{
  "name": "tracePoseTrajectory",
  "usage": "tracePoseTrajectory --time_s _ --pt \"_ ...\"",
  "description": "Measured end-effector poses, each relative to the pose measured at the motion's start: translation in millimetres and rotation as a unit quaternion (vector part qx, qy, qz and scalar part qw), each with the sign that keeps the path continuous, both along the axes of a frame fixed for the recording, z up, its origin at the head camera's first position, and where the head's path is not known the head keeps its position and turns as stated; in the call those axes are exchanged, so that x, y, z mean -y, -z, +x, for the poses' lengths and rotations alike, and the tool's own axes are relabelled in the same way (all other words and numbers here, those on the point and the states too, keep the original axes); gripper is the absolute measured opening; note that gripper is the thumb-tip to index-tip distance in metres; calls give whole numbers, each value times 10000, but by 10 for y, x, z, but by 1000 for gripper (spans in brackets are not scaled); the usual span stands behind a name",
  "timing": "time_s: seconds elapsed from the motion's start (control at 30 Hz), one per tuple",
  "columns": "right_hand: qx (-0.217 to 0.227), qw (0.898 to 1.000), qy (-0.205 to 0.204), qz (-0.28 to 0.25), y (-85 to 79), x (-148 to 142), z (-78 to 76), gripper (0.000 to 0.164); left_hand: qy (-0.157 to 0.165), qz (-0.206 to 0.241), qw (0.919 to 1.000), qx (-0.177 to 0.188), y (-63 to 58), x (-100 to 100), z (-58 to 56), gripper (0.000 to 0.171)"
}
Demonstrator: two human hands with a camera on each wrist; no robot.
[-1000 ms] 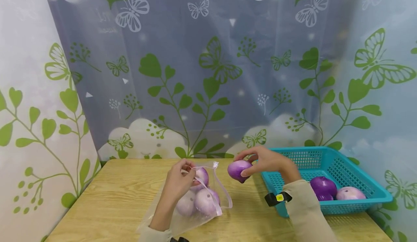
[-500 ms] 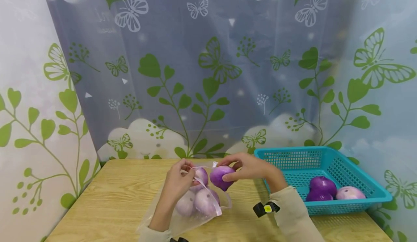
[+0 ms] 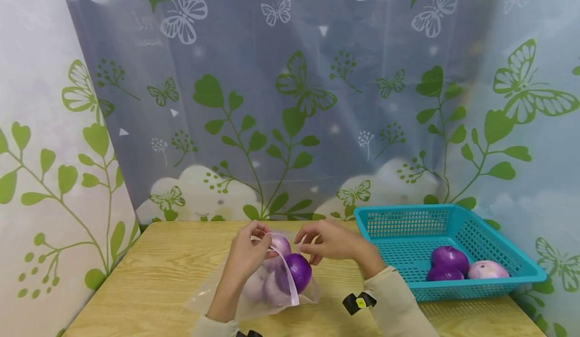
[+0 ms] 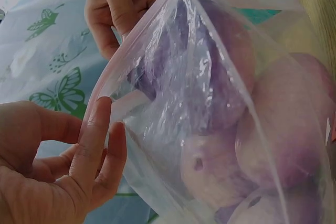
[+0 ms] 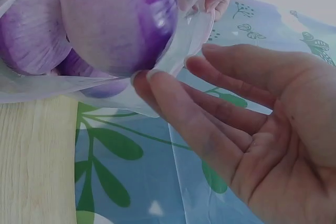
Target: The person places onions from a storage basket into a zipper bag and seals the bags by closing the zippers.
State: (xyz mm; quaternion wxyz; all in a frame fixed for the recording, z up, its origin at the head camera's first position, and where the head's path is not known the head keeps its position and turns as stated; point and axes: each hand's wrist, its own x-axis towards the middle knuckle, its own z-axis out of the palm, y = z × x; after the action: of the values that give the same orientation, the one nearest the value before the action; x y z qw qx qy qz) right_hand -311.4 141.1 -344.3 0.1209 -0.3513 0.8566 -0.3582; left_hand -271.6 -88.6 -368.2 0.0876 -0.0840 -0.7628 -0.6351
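Purple onion [image 3: 301,272] now lies inside the mouth of the clear zip bag [image 3: 293,292], above paler onions [image 3: 280,246]; half a second ago the right hand [image 3: 332,240] gripped it outside. Right-hand thumb and fingers now stand apart, holding nothing. Left hand [image 3: 248,250] pinches the bag rim. Judgement: bag load increased by one onion.

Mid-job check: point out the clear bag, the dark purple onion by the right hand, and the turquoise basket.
Clear bag [image 3: 254,310]: head view, film near its lower edge.
Dark purple onion [image 3: 301,272]: head view, middle of its uncovered side.
Turquoise basket [image 3: 466,291]: head view, near wall below the rim.
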Motion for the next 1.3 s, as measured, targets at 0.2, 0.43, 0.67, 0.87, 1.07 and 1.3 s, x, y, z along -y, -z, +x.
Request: tracePoseTrajectory --time_s 0.2,0.43,0.67,0.87,1.07,1.3 --pt "-46 9997 -175 183 12 -4 11 22 -54 -25 10000 64 -3 -6 -13 10" --pt "141 9984 10 553 20 -10 75 31 -118 -87 9999 33 11 -5 -20 11" --pt "809 9936 286 736 17 13 174 26 -133 -41 9999 33 19 -5 -25 12" --pt "808 9951 27 565 58 67 193 18 -122 40 9999 52 9 -12 -12 11" --pt "340 9981 -276 441 108 143 160 13 -115 86 9998 121 6 -26 -13 10" --pt "211 9966 -776 181 131 211 149 25 -81 70 9999 58 -3 -16 -14 10"
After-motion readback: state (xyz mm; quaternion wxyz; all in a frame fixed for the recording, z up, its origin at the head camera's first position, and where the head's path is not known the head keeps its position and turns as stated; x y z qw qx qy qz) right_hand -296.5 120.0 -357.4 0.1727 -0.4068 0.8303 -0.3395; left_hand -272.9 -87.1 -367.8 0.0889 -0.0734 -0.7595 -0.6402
